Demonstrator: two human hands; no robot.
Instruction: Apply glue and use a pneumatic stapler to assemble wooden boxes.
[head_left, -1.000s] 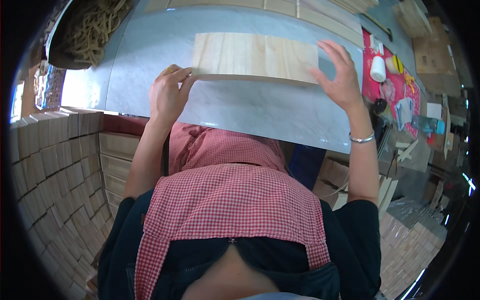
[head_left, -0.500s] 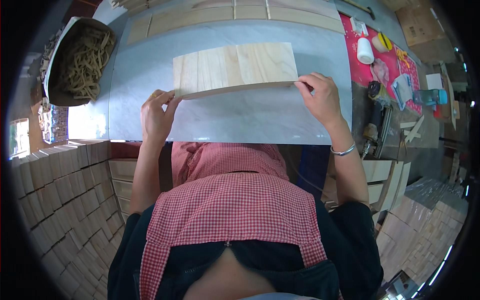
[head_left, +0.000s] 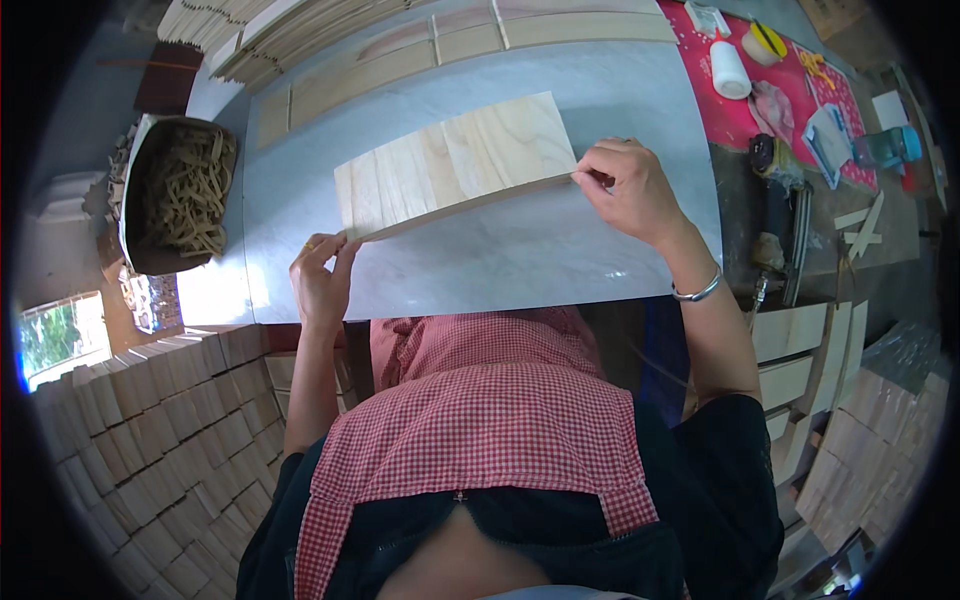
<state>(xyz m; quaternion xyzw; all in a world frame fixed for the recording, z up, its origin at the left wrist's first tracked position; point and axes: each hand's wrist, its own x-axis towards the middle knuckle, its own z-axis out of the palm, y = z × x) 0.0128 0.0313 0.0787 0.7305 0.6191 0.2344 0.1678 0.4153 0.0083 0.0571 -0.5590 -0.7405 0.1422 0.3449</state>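
Observation:
A pale wooden panel (head_left: 452, 160), rectangular with visible grain and a narrow front side, lies at a slant above the white marbled tabletop (head_left: 490, 265); its right end is farther from me than its left. My left hand (head_left: 322, 275) pinches the near left corner between thumb and fingers. At the near right corner, my right hand (head_left: 630, 190) grips the panel with thumb and bent fingers. Whether the panel is a solid piece or a hollow box cannot be made out, since its underside is hidden.
Grooved wooden boards (head_left: 370, 70) and stacked slats (head_left: 290, 45) lie at the back. On the left stands a box (head_left: 128, 215) of tan strips. A white bottle (head_left: 730, 72) and a dark handheld tool (head_left: 772, 205) are on the right. Stacked wood pieces (head_left: 170, 420) rise at lower left.
The panel has tilted in view, its left end lower, and my left hand has come down with it. The tabletop and surroundings have also turned and shifted as my head moved.

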